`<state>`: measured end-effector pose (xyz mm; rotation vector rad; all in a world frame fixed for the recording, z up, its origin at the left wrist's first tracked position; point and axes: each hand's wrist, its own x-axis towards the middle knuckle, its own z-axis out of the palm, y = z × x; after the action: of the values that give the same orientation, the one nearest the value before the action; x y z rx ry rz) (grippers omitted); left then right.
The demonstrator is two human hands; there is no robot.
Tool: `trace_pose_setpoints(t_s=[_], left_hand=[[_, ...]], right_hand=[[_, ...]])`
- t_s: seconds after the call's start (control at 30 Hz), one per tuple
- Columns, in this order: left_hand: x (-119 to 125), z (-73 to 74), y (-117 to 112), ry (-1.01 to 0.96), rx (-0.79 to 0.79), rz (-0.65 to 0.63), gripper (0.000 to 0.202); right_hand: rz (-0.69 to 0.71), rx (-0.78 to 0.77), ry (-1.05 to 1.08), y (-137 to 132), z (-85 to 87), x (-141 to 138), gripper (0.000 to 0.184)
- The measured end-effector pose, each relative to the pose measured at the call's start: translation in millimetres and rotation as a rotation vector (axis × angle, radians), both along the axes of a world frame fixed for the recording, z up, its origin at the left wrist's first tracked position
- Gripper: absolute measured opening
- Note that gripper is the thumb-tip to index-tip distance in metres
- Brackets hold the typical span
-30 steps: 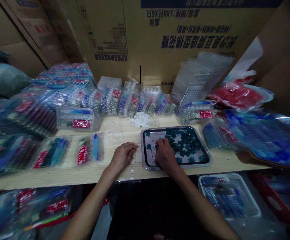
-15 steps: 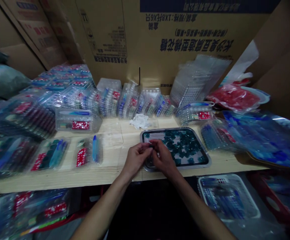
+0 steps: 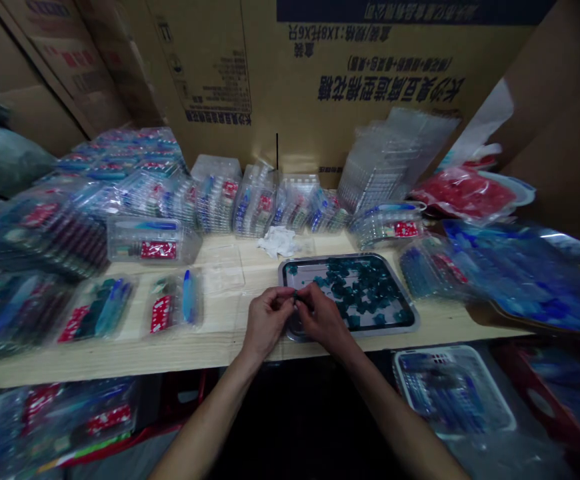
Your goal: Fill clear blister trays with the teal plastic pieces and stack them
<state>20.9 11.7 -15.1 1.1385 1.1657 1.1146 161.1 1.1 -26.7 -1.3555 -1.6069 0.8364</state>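
My left hand [image 3: 269, 319] and my right hand [image 3: 320, 317] meet above the left end of a dark-rimmed tray [image 3: 415, 325]. Fingertips of both are pinched together around a small dark piece [image 3: 296, 297], mostly hidden by the fingers; its kind is not clear. Many dark green, irregular small pieces [image 3: 363, 283] lie scattered over the tray's light bottom. Left of my hands, a clear plastic blister tray [image 3: 174, 303] holds a blue pen-like item [image 3: 187, 297] and a red, white-spotted packet [image 3: 161, 313].
Filled blister packs [image 3: 65, 233] are piled at the left, with a row of more along the back. Tall stacked clear trays [image 3: 377, 160] lean against a cardboard box [image 3: 270, 67]. To the right lie red bags [image 3: 470, 193] and a box of blue items [image 3: 530, 280]. A white basket [image 3: 503, 393] sits below.
My fingertips have come closer together and the small dark piece shows between them. My right hand has shifted slightly left and down. The whole view has moved a little.
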Motion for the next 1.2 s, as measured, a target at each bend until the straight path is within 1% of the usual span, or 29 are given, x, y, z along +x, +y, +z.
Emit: trace_pose_setpoints(t_s=[0.07,0.13,0.27,0.33,0.43,0.6,0.7,0.77,0.87,0.93,1.0,1.07,1.13,1.2], left_hand=[[0.5,1.5,-1.9,0.037,0.035,-0.018,0.027],[1.0,2.1,-4.6,0.078,0.062,-0.025,0.026],[2.1,-1.6,-11.4,0.151,0.11,0.037,0.02],[2.9,-4.6,-15.3,0.129,0.068,0.049,0.021],[4.2,-6.4,-20.7,0.1,-0.029,0.044,0.027],[6.2,0.3,-25.9,0.115,-0.029,0.055,0.026],[7.7,4.7,-26.9,0.12,-0.046,0.038,0.02],[8.8,5.5,-28.0,0.168,-0.048,0.04,0.016],[9.0,3.6,-31.3,0.263,-0.03,0.031,0.024],[6.7,1.8,-33.8,0.285,-0.019,0.035,0.031],[1.6,0.8,-35.4,0.198,-0.051,0.026,0.031],[-6.7,1.4,-35.0,-0.01,-0.152,-0.015,0.027],[-18.0,3.4,-32.2,-0.217,-0.269,-0.054,0.025],[-32.1,5.4,-26.9,-0.321,-0.326,-0.04,0.028]], right_hand=[[-0.008,-0.022,-0.024,-0.5,-0.8,-1.5,0.008],[-0.012,-0.065,-0.003,0.3,-3.5,-1.5,0.007],[0.043,-0.148,0.08,1.9,-8.1,0.9,0.006],[0.042,-0.137,0.05,0.6,-7.4,1.5,0.007],[0.001,-0.121,-0.046,-3.3,-4.1,0.5,0.01],[-0.034,-0.151,-0.083,-10.3,-1.6,-0.5,0.01],[-0.058,-0.126,-0.128,-16.5,0.2,-0.8,0.01],[-0.081,-0.079,-0.17,-22.0,2.0,-2.5,0.011],[-0.112,-0.006,-0.223,-29.7,2.9,-6.4,0.011],[-0.135,0.039,-0.257,-32.5,2.2,-8.0,0.01],[-0.15,0.068,-0.271,-32.5,2.3,-8.1,0.01],[-0.139,0.069,-0.245,-29.6,4.5,-7.6,0.011],[-0.07,0.043,-0.194,-23.8,8.4,-7.7,0.011],[0.046,0.026,-0.159,-15.4,11.7,-8.5,0.011]])
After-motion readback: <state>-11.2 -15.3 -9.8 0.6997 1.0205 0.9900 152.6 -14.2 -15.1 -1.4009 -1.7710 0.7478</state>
